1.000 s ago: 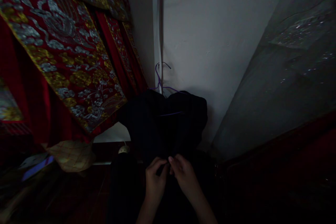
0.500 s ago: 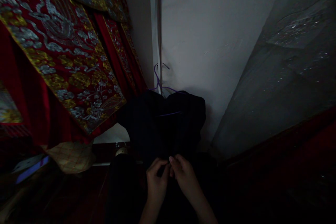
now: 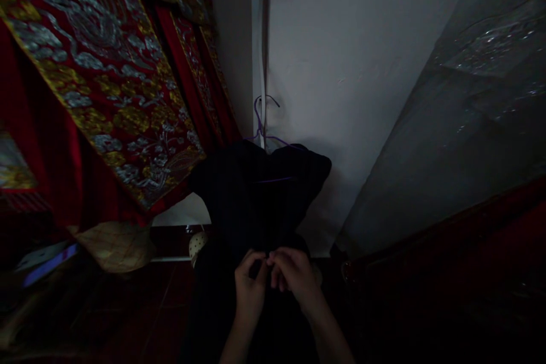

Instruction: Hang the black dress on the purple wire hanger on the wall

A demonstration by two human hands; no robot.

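Observation:
A dark garment (image 3: 230, 199), apparently a jacket or shirt, hangs on a purple wire hanger (image 3: 259, 119) against the pale wall. My left hand (image 3: 251, 276) pinches at the garment's front with thumb and forefinger. Right beside it, my right hand (image 3: 294, 273) is closed the same way, its fingertips almost touching the left ones. Both hands appear to grip the front edges of the garment. Any button or fastener between the fingertips is too dark and small to make out.
Red cloth with gold and silver embroidery (image 3: 128, 96) hangs at the left. Below it is a beige checked bundle (image 3: 115, 244). A dotted pale shoe-like item (image 3: 197, 245) lies on the dark red floor. Clear plastic sheeting (image 3: 447, 125) covers the right side.
My hands stay pinched together at the garment's front, shifting slightly up and left. The garment's right shoulder has dropped inward a little. The camera view has moved slightly.

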